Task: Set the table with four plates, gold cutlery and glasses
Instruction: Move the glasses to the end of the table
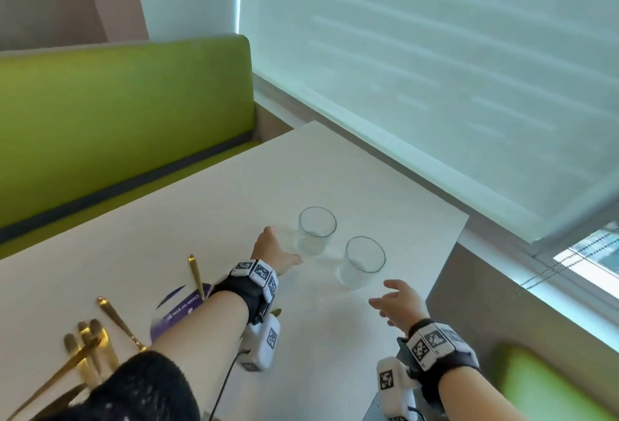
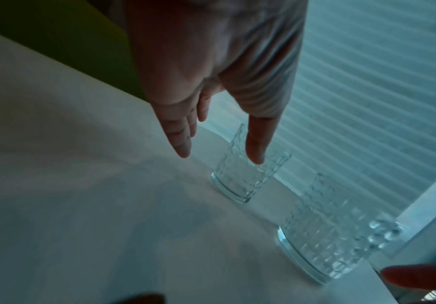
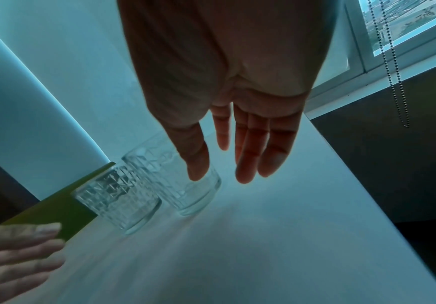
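Step in hand: we judge that we are reaching for the two glasses, one for each hand, to carry them to their places.
Left hand: our left hand [image 1: 275, 250] is spread with fingers straight, thumb apart from the rest, and holds nothing; it is just beside the far glass [image 1: 316, 231], and whether a finger touches it we cannot tell.
Right hand: our right hand [image 1: 398, 303] is loosely spread and empty, near the near glass [image 1: 363, 261] but apart from it.
Glasses: both stand upright on the white table [image 1: 234, 193], close to each other near the window-side edge; in the left wrist view their walls show a cut pattern.
Cutlery: gold cutlery [image 1: 87, 340] lies at the near left of the table, beside a purple-printed plate [image 1: 174, 306] partly hidden under our left forearm.
How to grip: we wrap thumb on one side and fingers on the other round the lower wall, not the rim, so lips never meet fingermarks.
How to lift: we raise each glass straight up before moving sideways; they stand close, so a sideways pull could knock one into the other.
Watch: the near glass is not far from the table edge; we draw it inward.
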`<state>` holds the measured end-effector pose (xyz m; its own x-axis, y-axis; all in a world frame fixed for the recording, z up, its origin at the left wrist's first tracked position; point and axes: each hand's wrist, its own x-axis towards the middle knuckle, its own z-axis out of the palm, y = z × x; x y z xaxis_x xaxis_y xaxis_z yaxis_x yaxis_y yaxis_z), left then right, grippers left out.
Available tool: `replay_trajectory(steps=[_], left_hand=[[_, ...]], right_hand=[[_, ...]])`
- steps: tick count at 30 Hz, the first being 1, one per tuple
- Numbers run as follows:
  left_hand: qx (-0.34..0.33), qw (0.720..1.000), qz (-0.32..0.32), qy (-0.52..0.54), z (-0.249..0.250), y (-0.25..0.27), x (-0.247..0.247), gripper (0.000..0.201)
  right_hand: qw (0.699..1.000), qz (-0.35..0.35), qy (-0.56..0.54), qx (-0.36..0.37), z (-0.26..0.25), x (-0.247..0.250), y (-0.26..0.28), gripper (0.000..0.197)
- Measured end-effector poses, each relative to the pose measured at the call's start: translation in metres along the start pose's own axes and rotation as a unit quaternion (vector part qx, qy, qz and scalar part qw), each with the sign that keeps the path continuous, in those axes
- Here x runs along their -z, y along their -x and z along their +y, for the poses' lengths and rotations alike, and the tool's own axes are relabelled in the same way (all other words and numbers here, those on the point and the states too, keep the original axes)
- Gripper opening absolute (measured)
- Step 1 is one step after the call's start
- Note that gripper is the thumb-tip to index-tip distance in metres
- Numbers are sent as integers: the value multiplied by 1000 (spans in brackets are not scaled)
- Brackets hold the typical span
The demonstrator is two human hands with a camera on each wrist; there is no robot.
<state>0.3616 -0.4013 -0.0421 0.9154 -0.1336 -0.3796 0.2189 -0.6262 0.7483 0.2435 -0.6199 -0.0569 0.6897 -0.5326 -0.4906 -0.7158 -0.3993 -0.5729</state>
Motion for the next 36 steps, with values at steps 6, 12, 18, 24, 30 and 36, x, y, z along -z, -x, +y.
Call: replay_trajectory(steps=[6,12,18,24,30,36], left_hand=[[3,999,-12,50,8,-35,-31,108],[-22,996,-14,88,16,-47,-51,115],[-40,996,17,84,9,-39,-52,88],[-34,994,28,104,-18,-13,-24,84],[-31,989,69,128,-50,39,17,81],[-37,982,102,152,-99,118,64,81]], right_hand=[[1000,5,-9,5,0,-4,-16,74],[999,-5,-6,46,-4,-12,-21,95],[995,40,-36,84,-6,-30,-29,95],[988,95,-69,98,-19,-35,-33,80],[987,94,-81,103,-19,-40,-1,68],[983,55,-63,162,-29,-63,83,69]])
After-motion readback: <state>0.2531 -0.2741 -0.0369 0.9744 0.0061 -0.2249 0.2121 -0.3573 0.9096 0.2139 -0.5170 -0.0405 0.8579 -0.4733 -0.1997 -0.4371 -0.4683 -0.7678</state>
